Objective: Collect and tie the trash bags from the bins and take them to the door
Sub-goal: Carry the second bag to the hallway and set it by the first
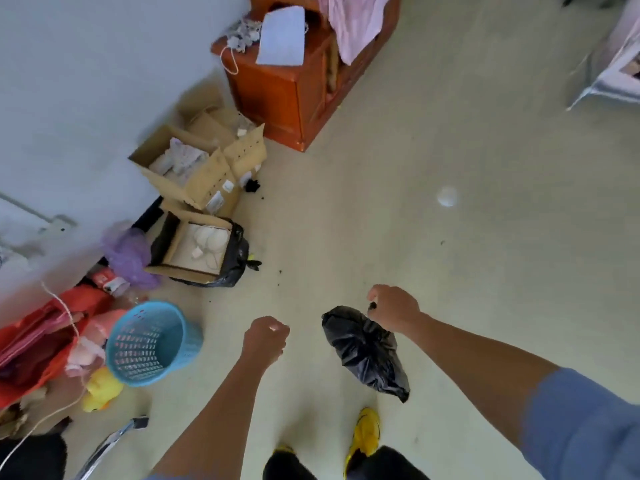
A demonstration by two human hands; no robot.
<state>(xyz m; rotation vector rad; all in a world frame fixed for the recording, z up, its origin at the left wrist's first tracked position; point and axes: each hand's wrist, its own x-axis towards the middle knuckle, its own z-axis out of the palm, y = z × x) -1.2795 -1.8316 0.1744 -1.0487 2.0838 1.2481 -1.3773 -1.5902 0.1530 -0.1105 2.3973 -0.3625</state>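
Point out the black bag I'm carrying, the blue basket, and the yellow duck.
Black bag (365, 351): head view, middle of its bulge.
Blue basket (145, 344): head view, inside mesh wall.
Yellow duck (100, 393): head view, its body.

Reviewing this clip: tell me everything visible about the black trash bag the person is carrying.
The black trash bag is thin, glossy, crinkled plastic, small and only partly filled. Its neck is gathered into the grip of the right hand, with a short black end poking out above the fist. It hangs clear of the floor, the body slanting down to a pointed lower corner near the yellow shoe. Only that hand touches it; the left hand is apart.
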